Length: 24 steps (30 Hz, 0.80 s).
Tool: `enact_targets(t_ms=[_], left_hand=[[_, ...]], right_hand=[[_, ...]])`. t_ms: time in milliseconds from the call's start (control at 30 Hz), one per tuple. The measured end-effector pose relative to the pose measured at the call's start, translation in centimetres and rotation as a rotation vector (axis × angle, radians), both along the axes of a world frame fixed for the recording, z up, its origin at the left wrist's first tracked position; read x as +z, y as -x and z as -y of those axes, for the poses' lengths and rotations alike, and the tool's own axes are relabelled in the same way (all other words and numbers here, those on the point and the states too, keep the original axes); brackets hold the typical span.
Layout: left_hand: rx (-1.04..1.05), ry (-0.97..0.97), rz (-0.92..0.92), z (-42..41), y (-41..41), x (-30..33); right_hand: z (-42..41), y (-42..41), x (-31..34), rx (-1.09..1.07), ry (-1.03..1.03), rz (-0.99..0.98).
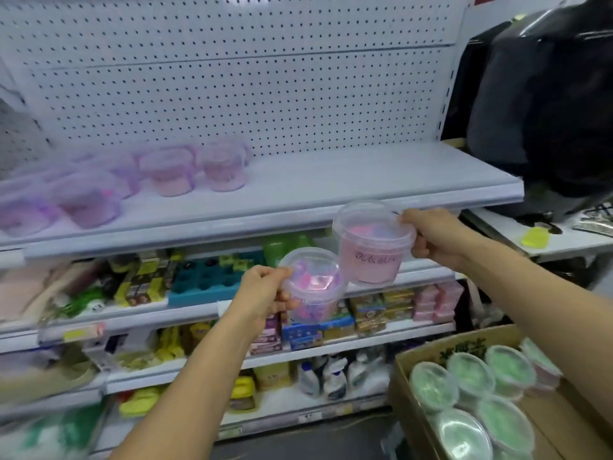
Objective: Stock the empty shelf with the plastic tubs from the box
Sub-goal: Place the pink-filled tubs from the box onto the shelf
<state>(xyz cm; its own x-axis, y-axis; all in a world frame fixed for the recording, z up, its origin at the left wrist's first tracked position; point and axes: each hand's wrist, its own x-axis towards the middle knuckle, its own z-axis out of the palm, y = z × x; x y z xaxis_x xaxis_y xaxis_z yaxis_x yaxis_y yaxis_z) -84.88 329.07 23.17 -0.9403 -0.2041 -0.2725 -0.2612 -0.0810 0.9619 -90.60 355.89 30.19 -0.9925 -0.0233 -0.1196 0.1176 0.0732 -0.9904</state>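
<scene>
While left hand (262, 287) grips one tub (313, 287) | right hand (428, 234) grips pink tub (374, 247) | label blurred

- Left hand (265, 290) grips a clear tub (313, 287); right hand (431, 234) grips a pink tub (373, 247).
- White shelf (331, 184) above the fingers (409, 216) carries purple tubs (166, 174) at its left.
- Cardboard box (564, 423) of green-lidded tubs (471, 376) sits below the right fingers.

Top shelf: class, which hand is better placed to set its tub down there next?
The right hand. Its pink tub is already level with the shelf's front edge, before bare shelf; the left hand's tub sits lower.
</scene>
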Motion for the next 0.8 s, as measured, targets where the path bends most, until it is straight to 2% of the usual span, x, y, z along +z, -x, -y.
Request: enact_targets(t_ms=[200, 500, 800], left_hand=[[0.106, 0.015, -0.066, 10.1, 0.5, 1.8], [0.185, 0.066, -0.081, 25.7, 2.1, 4.3], [0.056, 0.024, -0.026, 32.6, 3.6, 5.0]], right_hand=[[10.8, 3.4, 1.5, 0.234, 0.026, -0.079], [28.4, 8.9, 2.9, 0.216, -0.019, -0.088], [38.4, 14.1, 3.8, 0.129, -0.121, -0.052]])
